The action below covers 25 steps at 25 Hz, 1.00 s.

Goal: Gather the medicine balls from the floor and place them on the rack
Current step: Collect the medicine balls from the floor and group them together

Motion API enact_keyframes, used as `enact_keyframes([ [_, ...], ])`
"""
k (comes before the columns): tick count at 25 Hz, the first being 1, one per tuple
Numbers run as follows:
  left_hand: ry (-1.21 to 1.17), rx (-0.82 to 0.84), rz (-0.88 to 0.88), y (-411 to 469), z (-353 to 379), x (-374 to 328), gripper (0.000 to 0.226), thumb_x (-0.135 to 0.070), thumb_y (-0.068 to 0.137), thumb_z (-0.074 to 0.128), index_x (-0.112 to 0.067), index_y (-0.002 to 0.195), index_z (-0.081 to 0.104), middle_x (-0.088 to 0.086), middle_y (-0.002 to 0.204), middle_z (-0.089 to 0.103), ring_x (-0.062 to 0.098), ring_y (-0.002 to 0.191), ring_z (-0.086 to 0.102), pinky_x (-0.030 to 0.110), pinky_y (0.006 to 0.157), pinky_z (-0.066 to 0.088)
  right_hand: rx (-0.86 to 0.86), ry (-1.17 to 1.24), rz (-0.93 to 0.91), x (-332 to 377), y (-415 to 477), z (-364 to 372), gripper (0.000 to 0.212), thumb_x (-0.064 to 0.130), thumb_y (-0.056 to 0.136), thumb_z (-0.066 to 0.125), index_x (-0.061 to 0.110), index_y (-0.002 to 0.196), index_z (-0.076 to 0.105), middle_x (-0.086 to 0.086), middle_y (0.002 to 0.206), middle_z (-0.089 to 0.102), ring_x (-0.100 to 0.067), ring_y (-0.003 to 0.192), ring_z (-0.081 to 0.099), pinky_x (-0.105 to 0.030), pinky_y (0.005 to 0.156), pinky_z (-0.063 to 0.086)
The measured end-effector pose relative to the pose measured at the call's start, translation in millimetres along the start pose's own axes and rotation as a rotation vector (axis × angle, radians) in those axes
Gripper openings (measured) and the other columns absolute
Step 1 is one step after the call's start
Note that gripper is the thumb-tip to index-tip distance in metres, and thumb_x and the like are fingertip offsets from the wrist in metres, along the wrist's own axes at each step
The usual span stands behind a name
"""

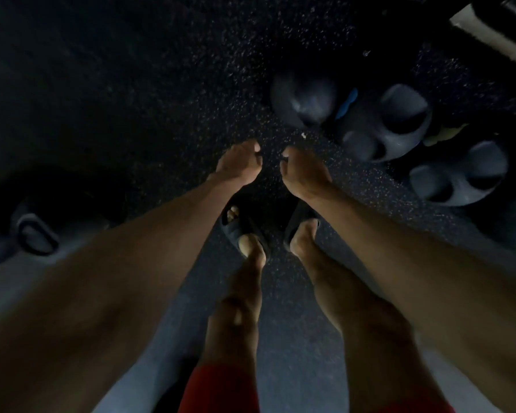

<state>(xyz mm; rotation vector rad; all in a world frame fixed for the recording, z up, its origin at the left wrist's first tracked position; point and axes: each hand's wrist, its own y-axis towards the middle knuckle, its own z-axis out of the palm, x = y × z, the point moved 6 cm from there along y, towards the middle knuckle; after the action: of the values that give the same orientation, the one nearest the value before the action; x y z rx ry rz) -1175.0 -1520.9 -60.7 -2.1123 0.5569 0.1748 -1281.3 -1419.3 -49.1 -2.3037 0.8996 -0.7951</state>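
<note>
Your left hand (239, 164) and right hand (304, 173) hang down, each grip loosely curled on nothing — medicine balls (367, 120) lie rightward on the floor (161, 84), handle cut-outs facing up

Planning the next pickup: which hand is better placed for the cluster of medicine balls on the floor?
Right, most likely. The right hand hangs closest to the medicine balls clustered on the floor on that side; the left hand is farther from them. Both hands hold nothing.
</note>
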Motion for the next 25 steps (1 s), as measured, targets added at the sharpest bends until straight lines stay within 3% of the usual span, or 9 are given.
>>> enact_keyframes([
  [4, -0.091, 0.032, -0.133, -129.0, 26.1, 65.4, 0.037, -0.029, 0.101, 0.048, -0.015, 0.135, 0.053, 0.014, 0.126, 0.063, 0.032, 0.109, 0.063, 0.045, 0.094, 0.052, 0.198, -0.122, -0.159, 51.7, -107.9, 35.7, 0.033, 0.027, 0.104, 0.046, 0.011, 0.130, 0.057, -0.018, 0.119, 0.064, -0.035, 0.108, 0.063, -0.039, 0.086, 0.051],
  [6, -0.175, 0.013, -0.204, -187.7, 45.1, 90.5, 0.037, -0.031, 0.100, 0.048, -0.013, 0.132, 0.056, 0.016, 0.129, 0.062, 0.035, 0.114, 0.061, 0.044, 0.096, 0.051, 0.281, -0.242, -0.226, 65.6, -154.7, 55.1, 0.033, 0.026, 0.104, 0.046, 0.011, 0.131, 0.057, -0.019, 0.123, 0.063, -0.037, 0.112, 0.061, -0.042, 0.089, 0.051],
  [12, -0.471, -0.189, -0.497, -410.9, 91.4, 147.9, 0.034, -0.026, 0.100, 0.045, -0.013, 0.130, 0.058, 0.015, 0.132, 0.060, 0.035, 0.121, 0.057, 0.043, 0.100, 0.048, 0.431, -0.466, -0.487, 122.1, -329.0, 67.3, 0.034, 0.030, 0.105, 0.044, 0.012, 0.131, 0.056, -0.016, 0.126, 0.060, -0.034, 0.113, 0.060, -0.047, 0.094, 0.051],
  [17, -0.743, -0.455, -0.614, -580.8, 131.0, 156.1, 0.029, -0.022, 0.100, 0.046, -0.013, 0.123, 0.060, 0.014, 0.123, 0.065, 0.033, 0.111, 0.063, 0.045, 0.095, 0.051, 0.530, -0.700, -0.730, 157.9, -465.8, 83.6, 0.033, 0.031, 0.104, 0.045, 0.012, 0.128, 0.057, -0.016, 0.124, 0.064, -0.035, 0.112, 0.063, -0.047, 0.093, 0.053],
  [22, -0.946, -0.602, -0.831, -719.2, 239.4, 172.4, 0.030, -0.024, 0.099, 0.052, -0.011, 0.125, 0.060, 0.015, 0.123, 0.067, 0.033, 0.114, 0.063, 0.041, 0.097, 0.049, 0.632, -0.943, -1.044, 183.2, -599.7, 149.1, 0.031, 0.029, 0.105, 0.045, 0.012, 0.129, 0.056, -0.013, 0.119, 0.066, -0.028, 0.106, 0.064, -0.033, 0.076, 0.046],
  [25, -1.083, -0.625, -0.934, -786.6, 313.7, 177.3, 0.032, -0.027, 0.098, 0.052, -0.013, 0.126, 0.060, 0.015, 0.121, 0.068, 0.034, 0.113, 0.064, 0.040, 0.095, 0.050, 0.615, -1.068, -1.157, 187.2, -678.9, 204.5, 0.034, 0.029, 0.106, 0.045, 0.012, 0.133, 0.055, -0.013, 0.123, 0.064, -0.029, 0.110, 0.064, -0.034, 0.079, 0.047],
])
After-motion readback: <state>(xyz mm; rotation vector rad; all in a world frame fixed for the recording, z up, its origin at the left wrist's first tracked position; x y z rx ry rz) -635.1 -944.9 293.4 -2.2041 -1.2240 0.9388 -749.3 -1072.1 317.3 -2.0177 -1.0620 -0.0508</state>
